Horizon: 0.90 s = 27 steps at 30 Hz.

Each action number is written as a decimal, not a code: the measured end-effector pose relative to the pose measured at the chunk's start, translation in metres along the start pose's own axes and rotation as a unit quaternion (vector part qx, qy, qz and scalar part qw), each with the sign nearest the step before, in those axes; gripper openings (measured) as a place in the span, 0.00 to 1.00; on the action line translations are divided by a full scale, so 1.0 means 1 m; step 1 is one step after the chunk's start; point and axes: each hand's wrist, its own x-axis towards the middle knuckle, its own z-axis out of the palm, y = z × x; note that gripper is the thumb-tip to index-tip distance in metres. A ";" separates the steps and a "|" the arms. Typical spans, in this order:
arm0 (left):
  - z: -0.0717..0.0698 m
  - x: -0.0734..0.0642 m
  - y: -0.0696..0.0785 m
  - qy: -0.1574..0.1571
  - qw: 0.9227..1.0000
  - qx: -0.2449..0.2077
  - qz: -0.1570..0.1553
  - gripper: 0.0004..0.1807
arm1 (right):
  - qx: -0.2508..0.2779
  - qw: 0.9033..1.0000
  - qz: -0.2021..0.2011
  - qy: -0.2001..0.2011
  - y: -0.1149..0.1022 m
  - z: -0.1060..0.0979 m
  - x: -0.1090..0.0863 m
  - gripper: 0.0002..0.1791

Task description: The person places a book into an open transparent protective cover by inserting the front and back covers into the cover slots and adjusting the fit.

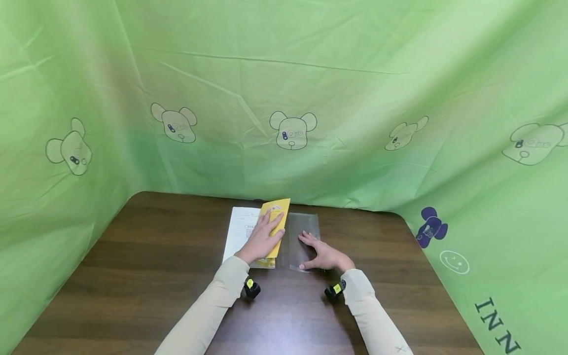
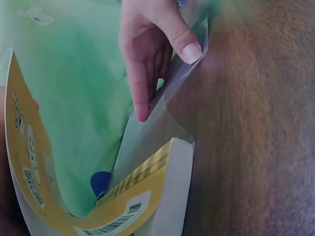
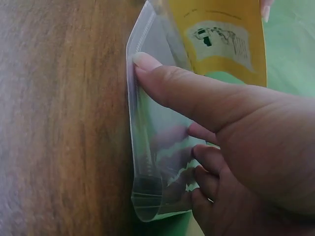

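A yellow-covered book (image 2: 123, 211) lies on the table inside a clear plastic book cover, its white page (image 1: 239, 227) showing at the left. My left hand (image 1: 262, 239) holds the raised yellow cover (image 3: 221, 39), which bends upward; a fingertip shows round its edge. To the right, the clear plastic flap (image 1: 306, 222) lies spread out from the book. My right hand (image 1: 326, 256) rests on this flap with its fingers spread. In the right wrist view the thumb (image 3: 172, 81) presses near the flap's edge, and the other fingers touch the film farther in.
The brown wooden table (image 1: 155, 246) stretches around the book. A green printed cloth (image 1: 222, 74) hangs behind and at both sides. Just past the book, a small dark blue object (image 2: 100, 183) shows in part. A small black camera (image 1: 251, 288) sits at the left wrist.
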 end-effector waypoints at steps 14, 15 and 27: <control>0.015 0.001 0.001 -0.009 0.993 0.109 0.054 0.34 | 0.002 1.000 0.001 0.005 0.000 0.001 -0.004 0.52; 0.016 0.001 0.000 -0.011 0.992 0.115 0.054 0.34 | 0.004 1.000 0.000 0.005 0.000 0.001 -0.004 0.52; 0.020 0.000 -0.002 -0.038 0.979 0.192 0.057 0.33 | 0.017 1.000 -0.007 0.002 0.002 0.001 -0.008 0.52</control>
